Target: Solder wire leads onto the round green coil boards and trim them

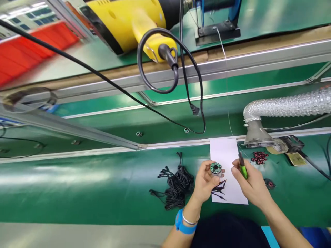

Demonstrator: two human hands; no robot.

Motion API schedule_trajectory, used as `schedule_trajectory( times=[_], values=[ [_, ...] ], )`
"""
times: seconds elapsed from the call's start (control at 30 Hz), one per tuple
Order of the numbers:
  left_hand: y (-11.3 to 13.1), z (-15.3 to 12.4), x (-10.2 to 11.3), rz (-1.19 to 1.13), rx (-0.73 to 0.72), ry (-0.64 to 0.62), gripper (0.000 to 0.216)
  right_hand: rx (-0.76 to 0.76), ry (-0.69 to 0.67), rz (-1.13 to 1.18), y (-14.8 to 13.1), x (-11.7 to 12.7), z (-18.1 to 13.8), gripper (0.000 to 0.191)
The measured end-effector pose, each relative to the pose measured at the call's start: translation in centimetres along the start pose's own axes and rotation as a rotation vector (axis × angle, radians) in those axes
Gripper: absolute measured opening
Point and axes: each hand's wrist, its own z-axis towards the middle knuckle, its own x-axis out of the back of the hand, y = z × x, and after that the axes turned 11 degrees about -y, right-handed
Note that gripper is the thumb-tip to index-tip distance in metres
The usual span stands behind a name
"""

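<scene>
My left hand [205, 182] pinches a small round part with a green circuit board on top [216, 168] between thumb and fingers, over a white sheet of paper [230, 189]. In my right hand [252, 184] is a green-handled hand tool [243, 169], its dark end pointing up and away; its exact kind is unclear. A gap separates the tool from the round part. Several short black leads [219, 190] lie on the paper under my left hand. A thin wire [228, 117] runs down from above to near my right hand.
Bundled black cables [178, 187] lie left of the paper. Small dark-red parts [259, 157] and a round dark part [269, 184] lie to the right. Beyond are a fume duct nozzle [256, 132] and a black holder [292, 143]. A yellow heat gun [126, 20] rests on the shelf; its cord hangs down.
</scene>
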Motion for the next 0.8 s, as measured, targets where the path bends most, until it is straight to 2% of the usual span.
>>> schedule_trajectory(
  times=[0.13, 0.3, 0.37, 0.5, 0.63, 0.8],
  values=[
    [2.3, -0.7, -0.1, -0.192, 0.087, 0.041, 0.056, -0.035, -0.113, -0.017, -0.7, 1.1, -0.8, 0.040],
    [3.6, -0.6, -0.4, -0.083, 0.139, 0.078, 0.054, -0.061, -0.251, 0.082, -0.8, 0.9, -0.9, 0.036],
    [4.1, -0.6, -0.4, -0.108, 0.165, 0.049, 0.052, -0.050, -0.253, 0.122, -0.6, 0.6, -0.9, 0.038],
    [4.7, -0.9, 0.1, -0.232, 0.184, -0.046, 0.061, -0.021, -0.254, 0.159, -0.4, 0.4, -0.9, 0.044],
    [5.2, -1.1, 0.4, -0.095, 0.174, -0.054, 0.054, 0.051, -0.283, 0.075, -0.9, 1.4, -1.1, 0.044],
    [5.9, -0.9, -0.1, 0.010, 0.145, 0.057, 0.044, 0.117, -0.387, -0.107, -2.0, 2.4, -1.6, 0.040]
  ],
)
